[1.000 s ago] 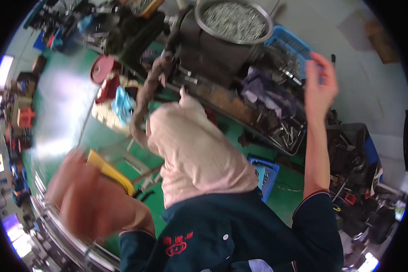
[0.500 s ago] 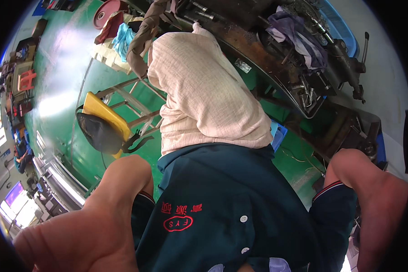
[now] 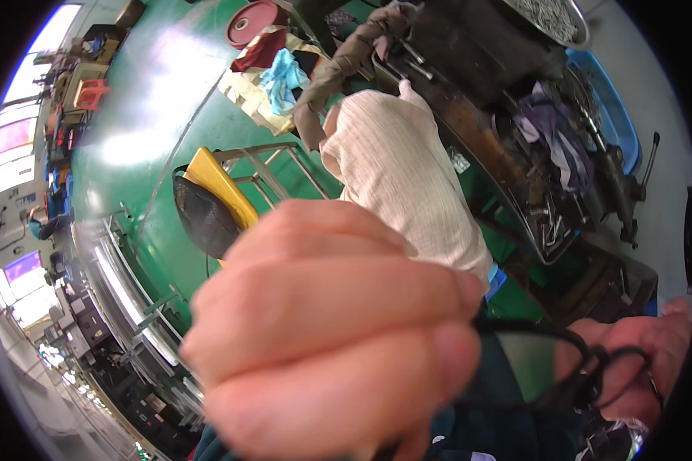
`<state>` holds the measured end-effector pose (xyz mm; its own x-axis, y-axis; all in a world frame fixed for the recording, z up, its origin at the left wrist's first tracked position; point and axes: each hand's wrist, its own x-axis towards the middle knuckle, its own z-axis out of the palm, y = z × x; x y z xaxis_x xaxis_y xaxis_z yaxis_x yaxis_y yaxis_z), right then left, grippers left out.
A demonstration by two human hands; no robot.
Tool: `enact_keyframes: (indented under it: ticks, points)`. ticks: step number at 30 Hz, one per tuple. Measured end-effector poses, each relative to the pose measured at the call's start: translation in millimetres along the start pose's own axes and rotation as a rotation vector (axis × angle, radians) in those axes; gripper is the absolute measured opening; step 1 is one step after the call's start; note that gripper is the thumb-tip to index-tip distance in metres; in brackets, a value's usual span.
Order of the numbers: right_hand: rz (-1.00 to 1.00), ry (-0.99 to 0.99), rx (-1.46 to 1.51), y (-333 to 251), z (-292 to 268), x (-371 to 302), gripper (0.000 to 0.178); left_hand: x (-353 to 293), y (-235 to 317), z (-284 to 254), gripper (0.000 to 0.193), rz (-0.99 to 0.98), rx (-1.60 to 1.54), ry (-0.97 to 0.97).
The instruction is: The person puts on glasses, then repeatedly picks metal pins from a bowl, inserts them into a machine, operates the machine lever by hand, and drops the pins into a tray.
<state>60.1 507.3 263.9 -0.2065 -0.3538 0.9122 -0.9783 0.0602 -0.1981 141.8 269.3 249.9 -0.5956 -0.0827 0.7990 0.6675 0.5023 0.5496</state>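
Note:
A pair of black-framed glasses (image 3: 532, 329) is close in front of me at the lower right. My left hand (image 3: 338, 330) fills the lower middle, slightly blurred. Its fingers are curled shut at the near end of the frame, and it hides much of my lap. My right hand (image 3: 629, 349) has curled fingers at the other end, behind the hinge and thin dark arm of the glasses; its grip is partly covered. Past the left hand, beige cloth (image 3: 400, 161) covers my legs.
A yellow-topped stool (image 3: 223, 188) with a dark cap stands on the green floor at left. To the right is an oily machine bench (image 3: 477, 127) with tools, a purple-grey rag (image 3: 553, 134) and a blue tray (image 3: 619, 115). A bowl of small metal parts (image 3: 550, 19) sits at top right.
My hands have come from the lower sides to in front of me, with the glasses now between them. The view has tilted, so the stool and bench sit further right and lower.

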Motion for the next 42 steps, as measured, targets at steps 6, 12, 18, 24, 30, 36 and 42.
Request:
enact_keyframes:
  ticks: [6, 12, 18, 24, 30, 36, 42]
  points:
    - [0.427, -0.169, -0.056, 10.8, 36.8, -25.6, 0.031, -25.5, -26.7, 6.8, 0.019, -0.381, 0.046, -0.055]
    - [1.174, -0.358, 0.073, 18.5, 38.0, -79.4, 0.022, -94.4, -62.8, 45.2, 0.017, -0.648, -0.169, -0.201]
    - [1.311, -0.839, 0.114, 16.4, 33.5, -65.4, 0.024, -97.8, -59.1, 31.3, 0.016, -0.964, -0.39, -0.47]
    - [1.29, -0.589, 0.367, 18.2, 45.3, -69.8, 0.023, -108.1, -86.6, 24.1, 0.016, -0.908, -0.564, -0.407]
    - [1.268, -0.455, 0.458, 22.8, 33.5, -85.8, 0.03, -94.3, -111.7, -55.5, 0.018, -1.019, -0.565, 0.112]
    - [1.455, -0.285, 0.408, 37.9, 29.2, -139.3, 0.02, -127.5, -189.7, -130.6, 0.02, -1.097, -0.296, 0.692]
    - [1.572, -0.34, 0.46, 42.7, 27.9, -144.9, 0.025, -190.1, -294.9, -164.6, 0.014, -1.385, -0.217, 1.027]
